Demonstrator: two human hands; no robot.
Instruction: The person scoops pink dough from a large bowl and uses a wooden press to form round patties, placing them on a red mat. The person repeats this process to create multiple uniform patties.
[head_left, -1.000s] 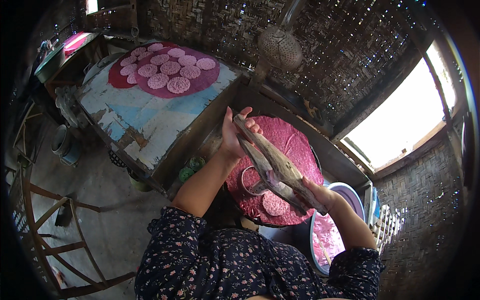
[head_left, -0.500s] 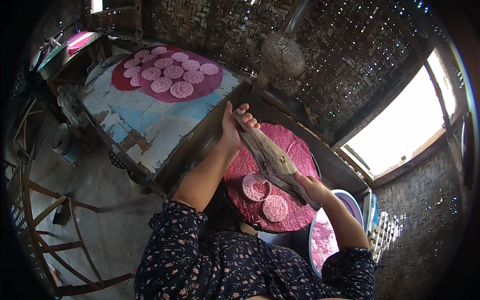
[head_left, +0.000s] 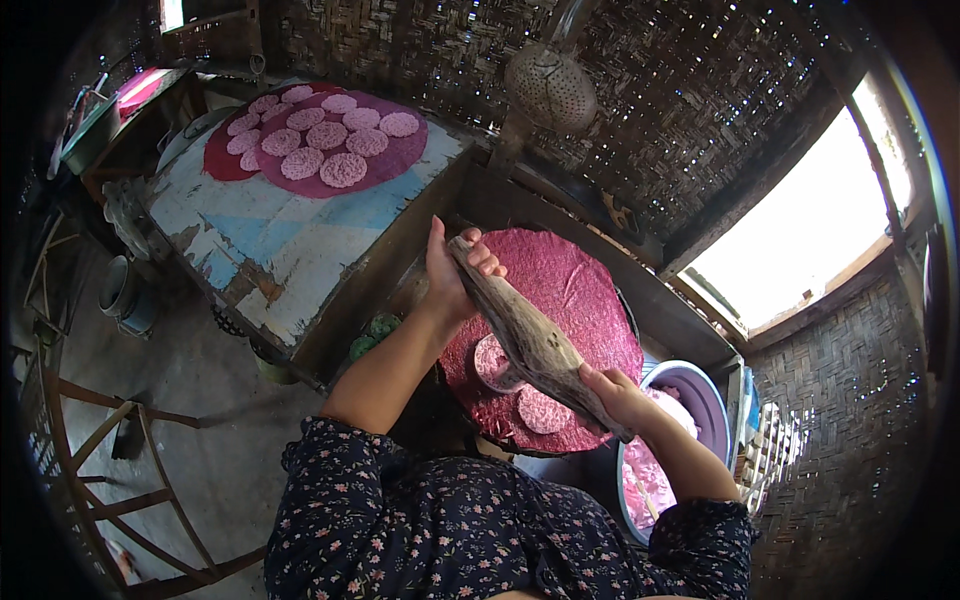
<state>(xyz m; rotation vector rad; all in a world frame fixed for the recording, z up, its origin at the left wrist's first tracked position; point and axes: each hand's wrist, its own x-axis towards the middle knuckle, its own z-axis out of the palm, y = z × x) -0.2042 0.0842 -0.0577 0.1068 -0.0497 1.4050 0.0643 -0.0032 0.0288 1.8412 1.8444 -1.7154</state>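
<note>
Both my hands grip a long, weathered wooden plank (head_left: 537,338) slanting from upper left to lower right. My left hand (head_left: 456,268) wraps the far end; my right hand (head_left: 614,396) clasps the near end, thumb on top. Under the plank lies a round, shiny pink mat (head_left: 580,270). On the mat, a round ring mould (head_left: 490,368) with pink strands inside is partly covered by the plank. Beside the mould rests a flat disc of pale pink strands (head_left: 545,410). I cannot tell whether the plank touches the mould.
A basin (head_left: 712,398) holding a pink mass (head_left: 640,470) stands at my right. On the worn table (head_left: 290,240) at far left, several pink discs (head_left: 326,136) lie on round sheets. A perforated ladle (head_left: 550,88) hangs on the woven wall. A wooden frame (head_left: 110,495) stands on the floor at left.
The whole view has shifted slightly. Relative to the mat, my hands and the plank have come a little nearer to me, and the plank now overlaps the mould's right side. Both grips are unchanged.
</note>
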